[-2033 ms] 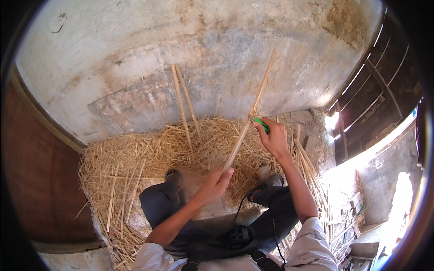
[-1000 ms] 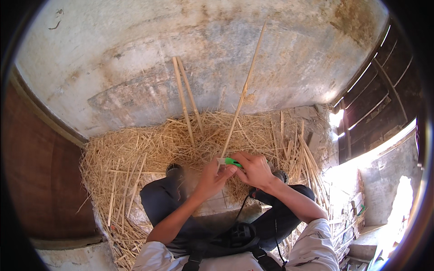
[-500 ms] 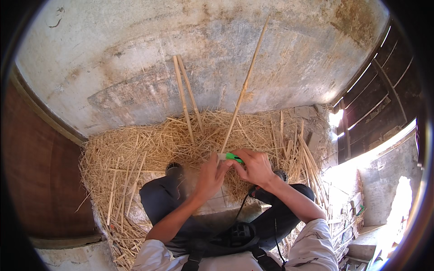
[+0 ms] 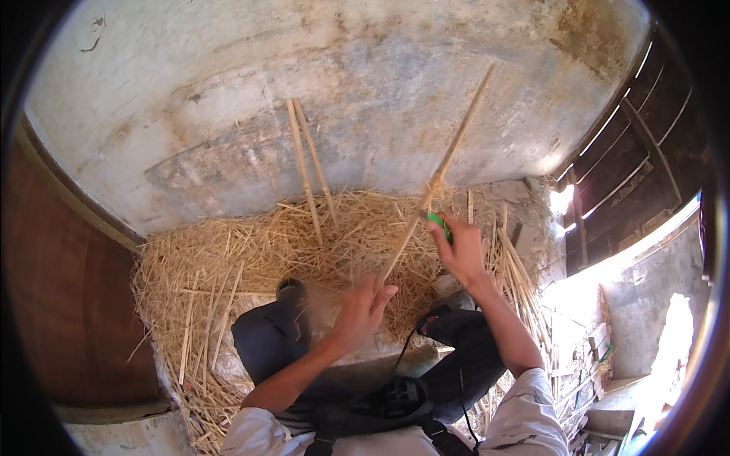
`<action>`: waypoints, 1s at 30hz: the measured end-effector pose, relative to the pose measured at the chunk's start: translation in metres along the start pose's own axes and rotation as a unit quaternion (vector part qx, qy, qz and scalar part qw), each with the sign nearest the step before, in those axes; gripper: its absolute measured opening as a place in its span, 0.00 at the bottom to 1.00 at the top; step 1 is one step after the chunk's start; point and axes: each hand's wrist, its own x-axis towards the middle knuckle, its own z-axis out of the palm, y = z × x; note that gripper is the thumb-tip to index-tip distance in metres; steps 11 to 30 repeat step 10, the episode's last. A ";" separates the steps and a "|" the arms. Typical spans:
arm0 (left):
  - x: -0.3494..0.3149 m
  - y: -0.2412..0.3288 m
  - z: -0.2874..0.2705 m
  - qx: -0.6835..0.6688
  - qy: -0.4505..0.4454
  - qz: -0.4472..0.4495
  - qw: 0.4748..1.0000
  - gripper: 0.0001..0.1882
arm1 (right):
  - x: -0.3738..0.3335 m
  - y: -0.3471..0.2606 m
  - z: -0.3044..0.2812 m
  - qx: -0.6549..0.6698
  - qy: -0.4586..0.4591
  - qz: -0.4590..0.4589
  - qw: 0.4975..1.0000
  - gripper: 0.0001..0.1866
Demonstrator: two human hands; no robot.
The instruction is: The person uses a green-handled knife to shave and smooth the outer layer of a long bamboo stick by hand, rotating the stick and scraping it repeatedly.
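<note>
My left hand [image 4: 356, 313] is closed around the lower end of a long, thin bamboo strip [image 4: 459, 138], which slants up and away to the right towards the wall. A knot with frayed fibres shows partway along it. My right hand [image 4: 464, 251] grips a green-handled knife [image 4: 439, 223] beside the strip, just below that knot. The blade is too small and blurred to make out, so I cannot tell whether it touches the strip. Both hands are above my bent, dark-trousered legs.
Two pale strips [image 4: 304, 167] lean on the stained concrete wall [image 4: 228, 99]. Straw-like shavings [image 4: 220, 251] cover the floor, with cut strips [image 4: 519, 273] piled at the right. A brown panel [image 4: 72, 281] stands at the left; dark slatted boards [image 4: 646, 144] are at the right.
My right hand has moved with the knife up and to the right, away from my left hand. The strip has been drawn nearer and its top tilts further right. My left hand is slightly lower.
</note>
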 end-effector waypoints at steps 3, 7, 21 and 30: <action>0.007 0.005 -0.007 0.013 0.007 0.008 1.000 0.22 | -0.021 -0.018 0.018 0.029 -0.038 -0.052 0.998 0.12; 0.012 -0.006 -0.008 -0.009 0.021 0.009 1.000 0.21 | -0.040 -0.027 0.037 0.079 -0.071 -0.125 0.987 0.11; 0.013 -0.007 -0.014 -0.012 0.009 -0.018 1.000 0.19 | -0.044 -0.021 0.052 0.061 -0.071 -0.173 0.980 0.15; 0.013 -0.007 -0.014 -0.012 0.009 -0.018 1.000 0.19 | -0.044 -0.021 0.052 0.061 -0.071 -0.173 0.980 0.15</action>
